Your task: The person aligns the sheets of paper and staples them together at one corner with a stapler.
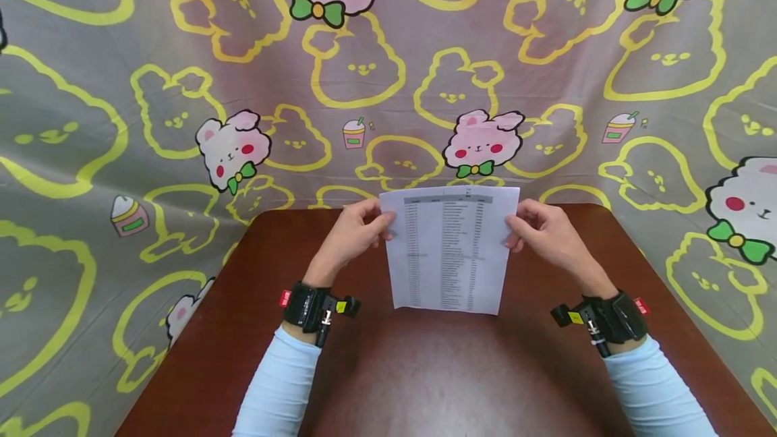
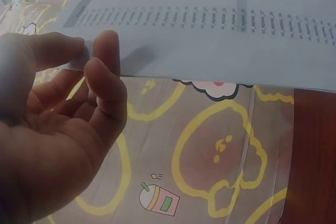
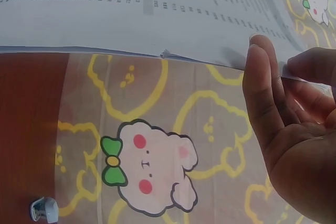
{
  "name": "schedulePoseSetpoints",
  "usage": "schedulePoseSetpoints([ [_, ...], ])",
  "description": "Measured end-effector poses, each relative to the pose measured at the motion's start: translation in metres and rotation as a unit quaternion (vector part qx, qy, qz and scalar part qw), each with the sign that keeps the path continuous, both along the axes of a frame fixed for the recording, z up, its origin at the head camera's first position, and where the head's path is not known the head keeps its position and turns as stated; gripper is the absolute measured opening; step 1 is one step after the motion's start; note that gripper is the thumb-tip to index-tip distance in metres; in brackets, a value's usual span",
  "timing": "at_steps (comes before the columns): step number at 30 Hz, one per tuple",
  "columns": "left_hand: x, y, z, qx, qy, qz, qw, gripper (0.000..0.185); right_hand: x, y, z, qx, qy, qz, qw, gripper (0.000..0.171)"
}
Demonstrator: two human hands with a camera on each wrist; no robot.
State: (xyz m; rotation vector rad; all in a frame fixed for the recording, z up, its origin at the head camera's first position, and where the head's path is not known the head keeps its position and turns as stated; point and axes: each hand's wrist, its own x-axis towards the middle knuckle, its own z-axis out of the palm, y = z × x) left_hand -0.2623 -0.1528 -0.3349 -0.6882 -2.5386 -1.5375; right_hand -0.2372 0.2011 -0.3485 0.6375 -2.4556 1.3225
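Thin white sheet of paper (image 1: 452, 251), rectangular, flat and uncreased, printed with small columns of dark text under a grey header bar, held up off the table in centre frame of the head view. Left hand (image 1: 357, 231) pinching the sheet's left edge near the top corner, thumb on the printed face, fingers (image 2: 107, 59) curled behind; same pinch seen close up at upper left of the left wrist view, paper (image 2: 210, 30) filling the top of that frame. Right hand (image 1: 546, 235) pinching the right edge near the top, thumb in front, fingers (image 3: 262, 93) pressed against the back; in the right wrist view paper (image 3: 131, 14) across the top, hand (image 3: 294, 129) at right. Sheet tilted slightly toward the camera, lower edge hanging free above the wood. Table (image 1: 425, 376) dark reddish-brown, smooth with a dull sheen, rounded corners, lower half of the head view. Black wrist straps (image 1: 306, 305) with small yellow and red tags on both forearms, light blue sleeves (image 1: 279, 390) at bottom. Cloth backdrop (image 1: 121, 120) filling the upper frame and both sides, grey, soft, faintly wrinkled, printed with yellow bear outlines, pink-and-white bunnies with green bows, and small drink cups. Small pale clip-like item (image 3: 44, 209) at lower left of the right wrist view, too blurred to identify.
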Motion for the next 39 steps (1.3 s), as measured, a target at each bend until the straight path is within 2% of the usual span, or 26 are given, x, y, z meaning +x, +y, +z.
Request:
schedulePoseSetpoints([
  [9, -0.004, 0.0, 0.011, 0.026, 0.038, -0.012, 0.9989, 0.017, 0.0, 0.004, 0.014, -0.015, 0.035, 0.009, 0.999, 0.014],
  [21, -0.006, 0.002, 0.001, 0.016, 0.005, -0.002, 0.9999, 0.019, -0.005, 0.005, 0.001, -0.016, 0.016, 0.01, 1.0, 0.013],
  [29, -0.003, 0.0, 0.007, -0.01, 0.028, 0.009, 0.9995, 0.018, -0.002, 0.005, 0.01, -0.007, 0.007, 0.005, 1.0, 0.018],
  [31, -0.004, -0.001, 0.008, -0.018, 0.024, 0.011, 0.9995, 0.019, -0.003, 0.007, 0.011, -0.006, -0.003, 0.009, 1.0, 0.02],
  [34, -0.007, -0.002, 0.007, -0.021, 0.007, 0.005, 0.9997, 0.019, -0.011, 0.013, 0.009, -0.032, -0.037, 0.039, 0.998, 0.024],
  [39, -0.017, -0.005, -0.007, -0.026, -0.038, -0.013, 0.9989, 0.02, -0.031, 0.022, -0.008, -0.073, -0.125, 0.07, 0.987, 0.032],
])
